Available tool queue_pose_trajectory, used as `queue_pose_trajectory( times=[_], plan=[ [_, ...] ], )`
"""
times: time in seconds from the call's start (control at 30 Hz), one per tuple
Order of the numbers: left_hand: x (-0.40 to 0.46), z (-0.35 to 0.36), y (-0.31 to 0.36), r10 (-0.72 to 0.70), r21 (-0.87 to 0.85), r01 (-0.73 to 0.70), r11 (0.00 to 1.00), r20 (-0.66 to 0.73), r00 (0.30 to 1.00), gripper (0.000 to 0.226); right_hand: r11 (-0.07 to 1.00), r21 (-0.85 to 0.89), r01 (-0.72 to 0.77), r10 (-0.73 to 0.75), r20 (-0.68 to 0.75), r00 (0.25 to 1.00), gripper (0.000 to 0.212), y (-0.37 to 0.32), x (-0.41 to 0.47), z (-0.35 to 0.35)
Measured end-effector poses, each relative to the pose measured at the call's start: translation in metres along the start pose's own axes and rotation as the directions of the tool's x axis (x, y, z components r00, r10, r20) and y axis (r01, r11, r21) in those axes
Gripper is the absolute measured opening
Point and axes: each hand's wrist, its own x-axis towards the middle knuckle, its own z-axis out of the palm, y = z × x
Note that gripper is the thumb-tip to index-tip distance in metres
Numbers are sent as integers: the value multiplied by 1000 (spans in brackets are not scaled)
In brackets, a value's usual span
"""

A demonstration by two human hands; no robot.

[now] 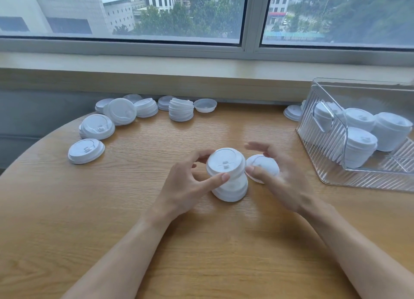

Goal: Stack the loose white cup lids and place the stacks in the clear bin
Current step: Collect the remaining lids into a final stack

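A stack of white cup lids (228,175) stands in the middle of the wooden table (112,209). My left hand (188,182) grips its upper part, thumb in front and fingers behind. My right hand (280,175), blurred, holds a single white lid (264,167) just right of the stack, thumb on its near edge. The clear bin (336,180) stands at the right with several lid stacks (359,151) in it. Loose lids (86,151) lie at the far left, with a short stack (181,110) among them.
More lids (205,105) lie along the table's back edge under the window sill (201,75). Another lid (292,112) rests behind the bin's left end. The table's rounded edge curves down at the left.
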Motion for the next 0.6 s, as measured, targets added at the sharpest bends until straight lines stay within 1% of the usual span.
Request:
queue_pose_trajectory(
  times=[0.07,0.1,0.17,0.23,0.3,0.37,0.4,0.47,0.53,0.6],
  plan=[
    [0,0,-1,-17,-15,16,1000,-29,999,60,991,-116,-65,48,-145,988,49,10,-1,-3],
    [0,1,-1,-19,-9,19,1000,-26,999,61,977,-184,-110,75,-189,979,47,15,-1,-4],
    [-1,2,-1,-10,25,10,1000,3,1000,64,935,-292,-202,146,-200,969,59,20,-2,-3],
    [-2,3,-2,0,53,-2,999,39,999,65,896,-366,-250,189,-195,962,74,23,-3,-1],
    [-2,3,-3,7,80,-12,997,65,998,66,882,-397,-255,185,-205,961,75,23,-4,1],
    [-3,3,-4,20,134,-33,990,102,995,65,905,-350,-241,168,-224,960,69,23,-4,-1],
    [-3,4,-4,25,169,-45,985,118,993,65,931,-278,-235,170,-239,956,67,21,-3,-3],
    [-2,4,-3,39,218,-65,974,122,992,64,977,-75,-201,177,-250,952,66,19,-4,-6],
    [-2,4,-3,48,227,-73,971,113,992,64,991,63,-120,131,-218,967,68,17,-3,-8],
    [-2,4,-2,53,236,-80,969,116,992,65,990,132,-48,65,-128,990,68,17,-2,-8]
  ],
)
